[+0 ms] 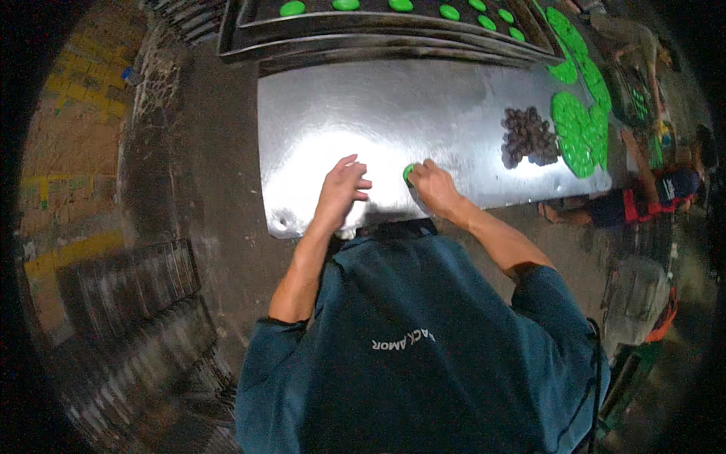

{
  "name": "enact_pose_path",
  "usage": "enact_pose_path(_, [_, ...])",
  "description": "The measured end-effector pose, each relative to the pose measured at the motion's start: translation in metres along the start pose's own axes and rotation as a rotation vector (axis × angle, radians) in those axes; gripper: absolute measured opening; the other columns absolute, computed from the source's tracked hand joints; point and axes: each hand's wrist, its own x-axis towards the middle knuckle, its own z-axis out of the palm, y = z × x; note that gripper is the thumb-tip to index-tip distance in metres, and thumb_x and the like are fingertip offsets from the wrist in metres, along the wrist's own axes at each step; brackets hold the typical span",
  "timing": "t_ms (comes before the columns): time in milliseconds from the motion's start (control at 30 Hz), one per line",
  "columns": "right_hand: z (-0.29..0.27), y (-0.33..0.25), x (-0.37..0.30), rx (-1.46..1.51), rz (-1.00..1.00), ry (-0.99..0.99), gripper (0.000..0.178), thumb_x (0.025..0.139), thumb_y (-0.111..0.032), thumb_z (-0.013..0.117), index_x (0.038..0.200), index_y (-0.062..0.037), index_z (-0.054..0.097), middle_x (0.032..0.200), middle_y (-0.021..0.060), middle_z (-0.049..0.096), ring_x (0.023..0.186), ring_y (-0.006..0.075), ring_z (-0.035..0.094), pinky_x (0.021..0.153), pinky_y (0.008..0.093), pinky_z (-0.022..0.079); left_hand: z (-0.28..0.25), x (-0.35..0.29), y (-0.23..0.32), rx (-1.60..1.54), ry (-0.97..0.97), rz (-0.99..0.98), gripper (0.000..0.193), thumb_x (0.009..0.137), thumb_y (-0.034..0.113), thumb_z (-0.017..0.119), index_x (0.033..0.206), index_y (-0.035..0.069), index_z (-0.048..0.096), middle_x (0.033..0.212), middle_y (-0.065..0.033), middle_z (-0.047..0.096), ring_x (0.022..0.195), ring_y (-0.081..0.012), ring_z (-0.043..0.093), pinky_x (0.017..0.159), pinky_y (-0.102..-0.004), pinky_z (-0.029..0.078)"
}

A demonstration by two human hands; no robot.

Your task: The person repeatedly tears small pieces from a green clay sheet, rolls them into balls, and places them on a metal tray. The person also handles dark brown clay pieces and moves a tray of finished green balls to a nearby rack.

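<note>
My right hand (436, 187) is closed on a small green dough piece (408, 175) whose left edge shows past the fingers, low over the shiny metal tabletop (454, 106). To its left, my left hand (344, 189) has its fingers apart and holds nothing. At the right end of the metal top lies a cluster of dark brown balls (528, 136). Beside them sits a heap of flattened green dough pieces (581, 130), and more green dough (575, 45) runs along the far right edge.
Stacked dark baking trays (393, 47) stand across the far edge, the top one bearing several green rounds (401, 5). Another person (643, 198) in dark and red clothing is to the right. Dark slatted racks (136, 287) stand at the lower left.
</note>
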Motion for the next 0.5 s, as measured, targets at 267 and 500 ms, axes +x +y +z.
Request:
enact_pose_path(267, [-0.147, -0.019, 0.042, 0.355, 0.001, 0.705, 0.032, 0.088, -0.020, 0.053, 0.120, -0.0190, 0.062, 0.126, 0.0085, 0.057, 0.119, 0.0293, 0.048, 0.097, 0.0457, 0.039, -0.097, -0.070, -0.011, -0.158, 0.476, 0.087, 0.034, 0.096, 0.023, 0.051, 0.118, -0.004, 0.052, 0.103, -0.0165, 0.063, 0.086, -0.0229, 0.065, 0.065, -0.0303, 0.056])
enact_pose_path(500, [0.059, 0.009, 0.079, 0.103, 0.268, 0.331, 0.056, 0.090, -0.035, 0.050, 0.141, -0.0145, 0.036, 0.147, 0.0139, 0.031, 0.138, 0.0399, 0.019, 0.110, 0.0592, 0.012, -0.076, -0.075, -0.008, -0.201, 0.406, 0.090, 0.031, 0.096, 0.022, 0.051, 0.115, -0.003, 0.054, 0.103, -0.0157, 0.064, 0.088, -0.0229, 0.066, 0.068, -0.0311, 0.056])
